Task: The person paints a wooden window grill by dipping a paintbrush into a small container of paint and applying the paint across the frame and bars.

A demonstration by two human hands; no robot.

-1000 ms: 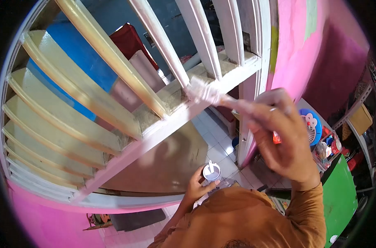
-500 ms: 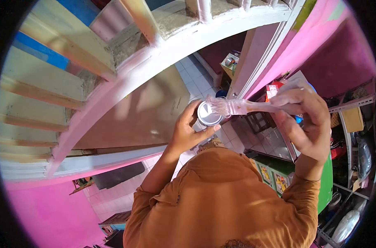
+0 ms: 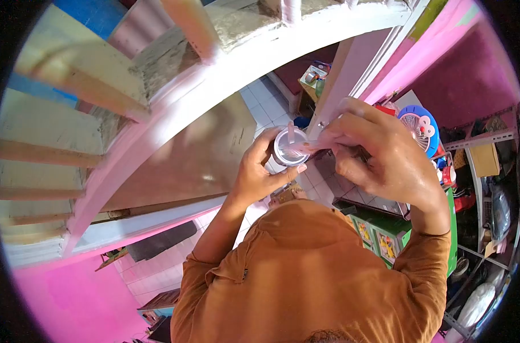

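My left hand (image 3: 259,171) is wrapped round a small paint can (image 3: 292,164), its open top facing up toward me. My right hand (image 3: 380,151) grips a paintbrush (image 3: 309,147) by its handle. The brush is tilted, with its head down inside the can, so most of the bristles are hidden. Pale paint coats the brush and the can's inside. Just beyond both hands curves a white-painted beam (image 3: 237,71) that carries several upright balusters (image 3: 194,28).
Far below lies a tiled floor (image 3: 263,108). On the right stand a blue fan (image 3: 431,123), a green cabinet (image 3: 406,228) and a metal shelf (image 3: 483,137) with bags and boxes. A pink wall (image 3: 71,291) is at lower left.
My right hand has moved left and lowered the brush, whose bristles were above the can's rim, into the can. The left hand still holds the can in nearly the same place.
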